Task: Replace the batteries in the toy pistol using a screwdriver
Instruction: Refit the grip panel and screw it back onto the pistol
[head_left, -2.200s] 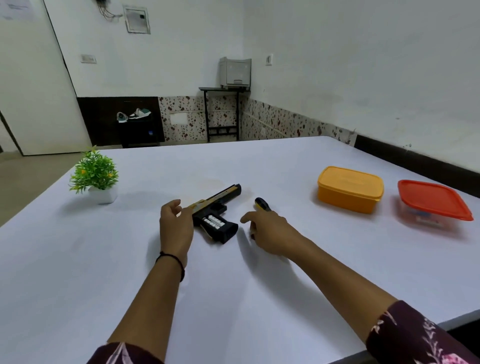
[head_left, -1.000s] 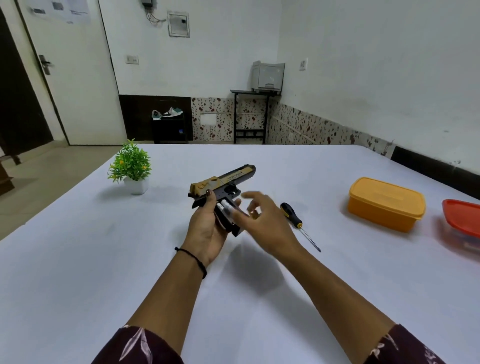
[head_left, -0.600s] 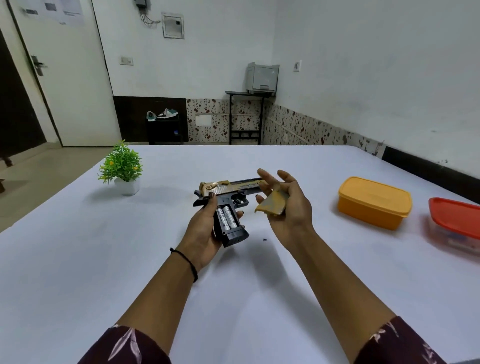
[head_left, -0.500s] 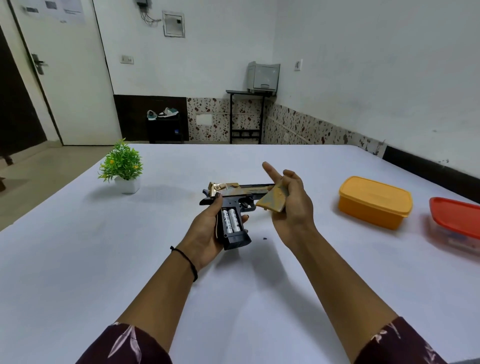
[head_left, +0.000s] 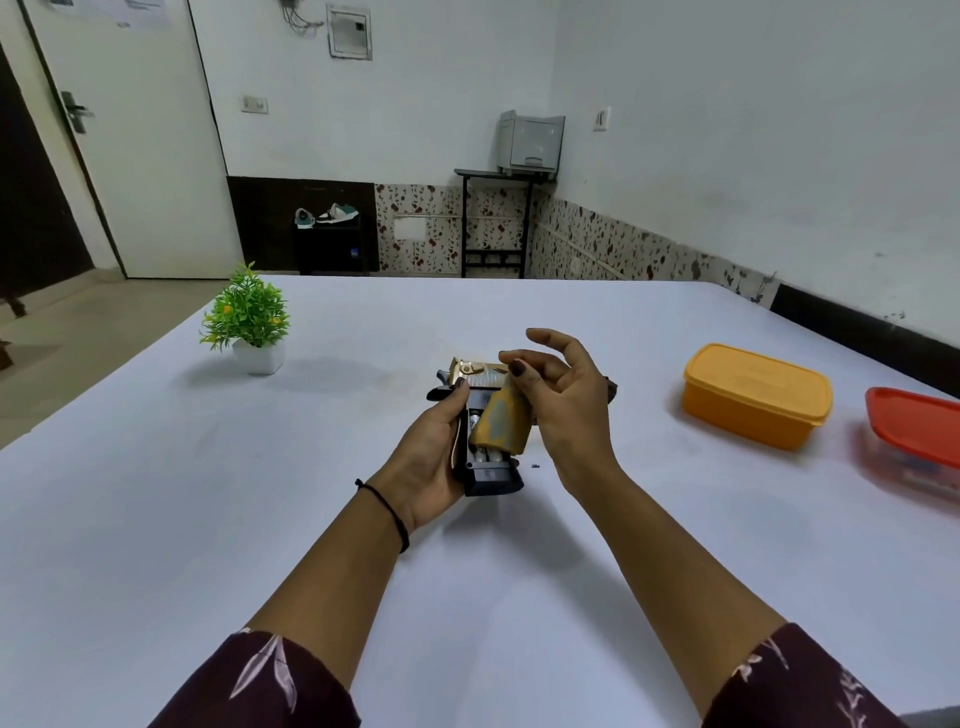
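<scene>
Above the table's middle, the left hand grips the black-and-gold toy pistol. The right hand pinches its worn yellow cover, other fingers spread. A smooth orange tub and a red-lidded tub sit by the right edge.

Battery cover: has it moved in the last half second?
Yes. The battery cover in the right hand went left, away from the orange box, over the toy pistol grip.

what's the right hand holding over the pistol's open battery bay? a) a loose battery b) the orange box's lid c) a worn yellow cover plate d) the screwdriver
c: the right hand holds the yellow cover plate over the batteries in the toy pistol, which the left hand grips.
</scene>
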